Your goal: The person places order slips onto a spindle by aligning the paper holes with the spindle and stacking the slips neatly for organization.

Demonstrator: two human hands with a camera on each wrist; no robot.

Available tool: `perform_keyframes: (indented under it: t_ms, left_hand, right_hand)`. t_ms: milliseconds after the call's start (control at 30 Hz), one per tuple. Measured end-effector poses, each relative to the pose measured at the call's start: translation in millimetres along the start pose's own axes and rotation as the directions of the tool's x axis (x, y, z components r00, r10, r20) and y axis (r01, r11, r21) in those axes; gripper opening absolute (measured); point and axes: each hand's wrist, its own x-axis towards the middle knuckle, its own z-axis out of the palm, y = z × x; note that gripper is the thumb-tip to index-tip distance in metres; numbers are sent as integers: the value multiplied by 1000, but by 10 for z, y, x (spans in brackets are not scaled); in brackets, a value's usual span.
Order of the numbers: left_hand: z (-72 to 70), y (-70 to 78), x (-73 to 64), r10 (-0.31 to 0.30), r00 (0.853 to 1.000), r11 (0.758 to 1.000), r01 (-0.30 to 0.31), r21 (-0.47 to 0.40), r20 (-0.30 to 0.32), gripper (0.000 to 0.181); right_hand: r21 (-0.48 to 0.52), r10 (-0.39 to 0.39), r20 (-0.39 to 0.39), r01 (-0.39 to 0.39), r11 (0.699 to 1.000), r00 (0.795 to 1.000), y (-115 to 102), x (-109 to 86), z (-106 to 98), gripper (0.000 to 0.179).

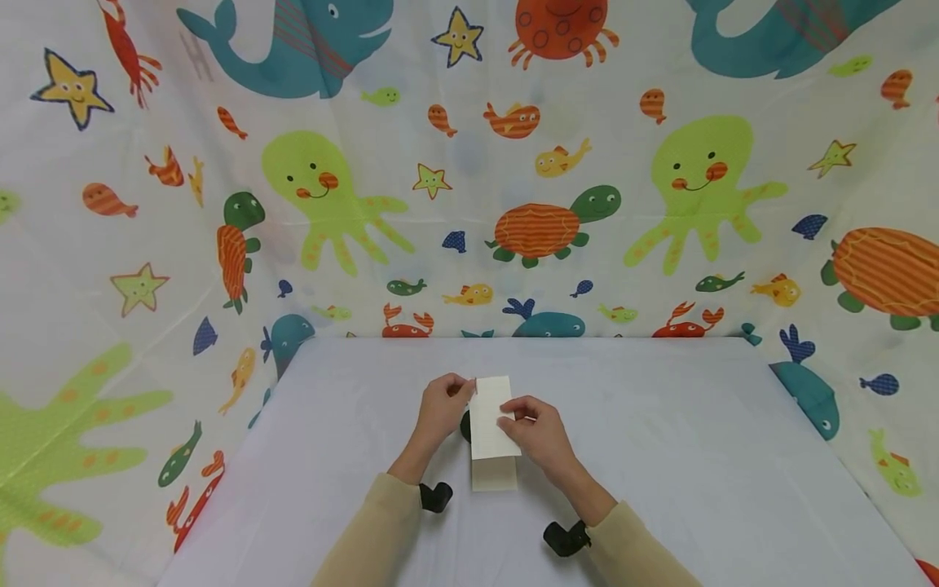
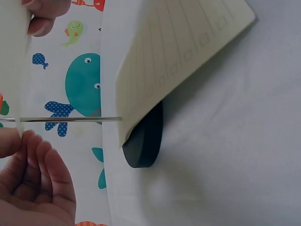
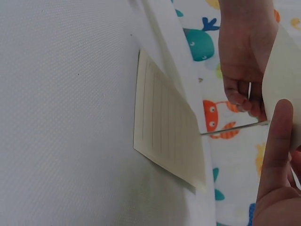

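Both hands hold a cream paper sheet (image 1: pixel 487 428) raised above the table. My left hand (image 1: pixel 443 409) pinches its left edge near the far corner, while my right hand (image 1: pixel 540 428) grips the right edge between thumb and fingers. Through or right behind that sheet runs the thin metal rod (image 2: pixel 70 119) of a bill spike. A second, lined sheet (image 3: pixel 169 127) sits lower on the rod, close over the spike's round black base (image 2: pixel 143 143). In the head view the raised sheet hides most of the base and the lower sheet (image 1: pixel 495 475).
A white cloth covers the table (image 1: pixel 660 456). Behind it and at both sides hangs a curtain (image 1: pixel 455 220) printed with sea animals. Black wrist cameras (image 1: pixel 437 497) are strapped to both wrists, under beige sleeves (image 1: pixel 377 530).
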Motion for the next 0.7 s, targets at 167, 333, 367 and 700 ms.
perform_keyframes:
  t_ms: [167, 333, 367, 700]
  left_hand:
    - [21, -32, 4, 1, 1000, 1000, -1, 11, 14, 16]
    - [42, -86, 3, -18, 1000, 1000, 18, 26, 23, 14]
    - [47, -95, 3, -26, 999, 999, 25, 28, 24, 14]
    - [88, -190, 4, -48, 998, 995, 44, 86, 39, 11]
  right_hand:
    - [-39, 15, 21, -14, 999, 1000, 36, -2, -2, 19]
    - [-85, 24, 32, -21, 996, 999, 100, 2, 7, 18]
    - [-93, 22, 33, -18, 996, 999, 112, 2, 9, 18]
    - [-236, -11, 115, 38, 971, 993, 179, -40, 16, 23]
